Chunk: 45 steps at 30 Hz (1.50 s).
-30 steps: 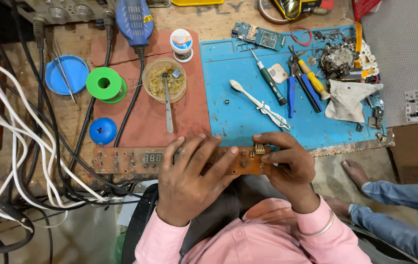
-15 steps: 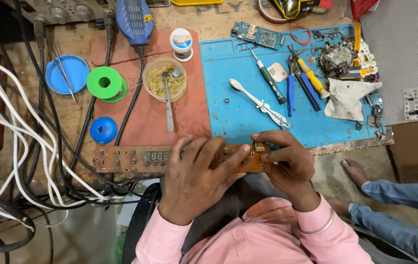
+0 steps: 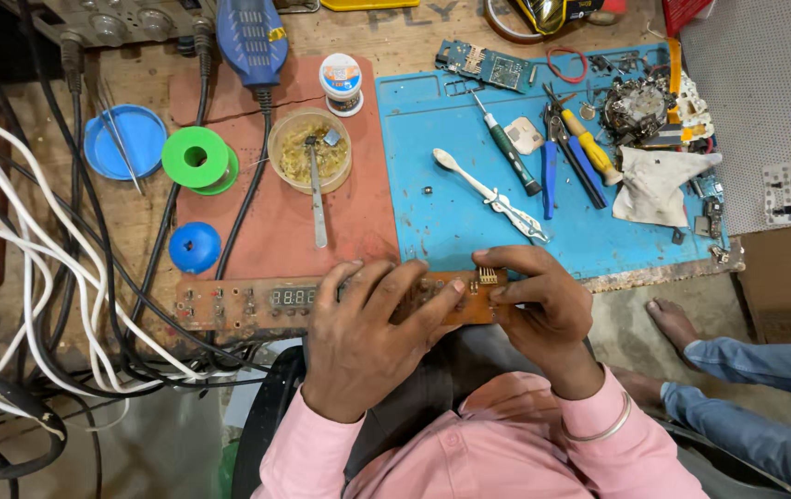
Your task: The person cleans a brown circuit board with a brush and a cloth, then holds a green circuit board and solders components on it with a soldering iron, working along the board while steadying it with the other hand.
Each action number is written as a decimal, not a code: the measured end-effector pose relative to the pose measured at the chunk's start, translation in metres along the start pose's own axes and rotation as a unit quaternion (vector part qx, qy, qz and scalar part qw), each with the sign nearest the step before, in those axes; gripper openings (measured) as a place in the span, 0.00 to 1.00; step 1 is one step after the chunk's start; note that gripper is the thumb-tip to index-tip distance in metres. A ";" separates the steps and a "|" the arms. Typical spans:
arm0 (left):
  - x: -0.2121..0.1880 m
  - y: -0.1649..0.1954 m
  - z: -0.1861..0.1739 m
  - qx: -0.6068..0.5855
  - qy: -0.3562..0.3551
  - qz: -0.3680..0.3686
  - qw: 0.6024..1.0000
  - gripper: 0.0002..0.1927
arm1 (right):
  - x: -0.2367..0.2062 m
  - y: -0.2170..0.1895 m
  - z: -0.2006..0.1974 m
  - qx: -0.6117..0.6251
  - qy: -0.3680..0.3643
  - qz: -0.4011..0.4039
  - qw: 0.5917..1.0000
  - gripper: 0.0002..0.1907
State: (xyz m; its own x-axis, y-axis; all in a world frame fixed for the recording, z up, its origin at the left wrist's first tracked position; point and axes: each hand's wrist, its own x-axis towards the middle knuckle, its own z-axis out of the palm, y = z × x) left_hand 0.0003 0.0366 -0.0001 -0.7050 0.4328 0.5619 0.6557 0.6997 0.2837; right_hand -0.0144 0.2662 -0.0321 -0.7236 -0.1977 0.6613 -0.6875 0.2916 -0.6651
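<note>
Both hands hold one long brown circuit board [image 3: 257, 305] at the near edge of the desk [image 3: 386, 37], level and crosswise in front of the person's chest. The left hand [image 3: 363, 337] lies over the middle of the board, fingers spread flat on its top and the thumb hidden below, so its grip is closed on the board. The right hand [image 3: 539, 310] pinches the board's right end, fingertips curled over the top beside a small white connector [image 3: 487, 274], a narrow grip on the same board. The board's left part sticks out free, with a dark number display [image 3: 291, 298] and rows of small buttons.

Farther left, white and black cables [image 3: 16, 231] run across the desk. A round blue lid [image 3: 122, 139] sits beside a green spool [image 3: 196, 159], with a blue ball-shaped knob [image 3: 195, 247] below them. On the red mat [image 3: 275, 231] stand a clear round tub [image 3: 310, 150] with a metal tool in it and a small white tin [image 3: 341, 81] with a round coloured label on top. The blue mat [image 3: 451, 212] carries a white toothbrush [image 3: 483, 192], a green-handled screwdriver [image 3: 509, 148], blue-handled pliers [image 3: 552, 166], a yellow-handled tool [image 3: 591, 148] and a crumpled white cloth [image 3: 654, 185]. At far right, another person's bare foot [image 3: 673, 323] and jeans leg [image 3: 765, 365] rest on the floor.
</note>
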 end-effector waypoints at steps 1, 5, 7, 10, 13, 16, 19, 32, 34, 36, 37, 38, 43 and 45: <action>0.000 0.000 0.000 -0.003 -0.004 0.001 1.000 0.27 | 0.000 0.000 0.000 -0.004 0.001 -0.001 1.000 0.12; 0.001 0.002 0.000 -0.007 -0.012 -0.012 1.000 0.28 | 0.001 0.000 0.000 -0.006 0.000 -0.006 1.000 0.13; 0.001 0.002 -0.001 -0.004 -0.016 -0.014 1.000 0.28 | 0.001 0.000 0.000 -0.004 0.000 -0.010 1.000 0.14; 0.001 0.002 -0.001 0.004 -0.011 -0.010 1.000 0.27 | 0.000 0.000 0.000 -0.004 0.002 -0.005 1.000 0.13; 0.001 0.001 -0.001 -0.005 -0.018 -0.013 1.000 0.28 | -0.001 0.001 0.000 0.002 0.001 0.006 1.000 0.13; 0.001 0.002 0.000 -0.016 -0.023 -0.024 0.999 0.27 | -0.001 0.002 0.000 -0.011 0.001 0.004 1.000 0.13; 0.002 0.003 0.000 -0.005 -0.013 -0.020 1.000 0.28 | -0.001 0.003 0.001 -0.013 0.004 0.008 1.000 0.14; 0.013 0.000 0.001 0.017 -0.012 -0.112 0.993 0.22 | 0.027 -0.016 -0.012 -0.282 0.015 0.120 0.952 0.14; 0.014 -0.002 0.002 -0.006 -0.018 -0.110 0.994 0.23 | 0.034 -0.015 -0.014 -0.349 -0.010 0.109 0.931 0.14; 0.014 -0.002 0.003 -0.028 -0.001 -0.115 0.993 0.25 | 0.040 -0.014 -0.016 -0.369 -0.028 0.108 0.923 0.14; 0.013 -0.003 0.003 -0.036 0.010 -0.120 0.992 0.26 | 0.043 -0.013 -0.017 -0.384 -0.041 0.109 0.916 0.15; 0.013 -0.003 0.004 -0.036 0.012 -0.121 0.992 0.24 | 0.045 -0.013 -0.018 -0.396 -0.055 0.109 0.910 0.15; 0.007 -0.004 0.008 -0.038 0.007 -0.132 0.991 0.19 | 0.049 -0.022 -0.029 -0.346 -0.086 0.121 0.927 0.19; 0.005 -0.005 0.011 -0.037 0.012 -0.132 0.991 0.19 | 0.048 -0.034 -0.036 -0.237 -0.092 0.214 0.943 0.20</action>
State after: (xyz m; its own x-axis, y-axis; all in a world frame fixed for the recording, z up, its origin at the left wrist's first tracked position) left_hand -0.0090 0.0417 -0.0072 -0.8484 0.2271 0.4782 0.4684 0.7429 0.4783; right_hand -0.0235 0.2803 0.0347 -0.9570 -0.1136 0.2669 -0.2571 0.7580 -0.5995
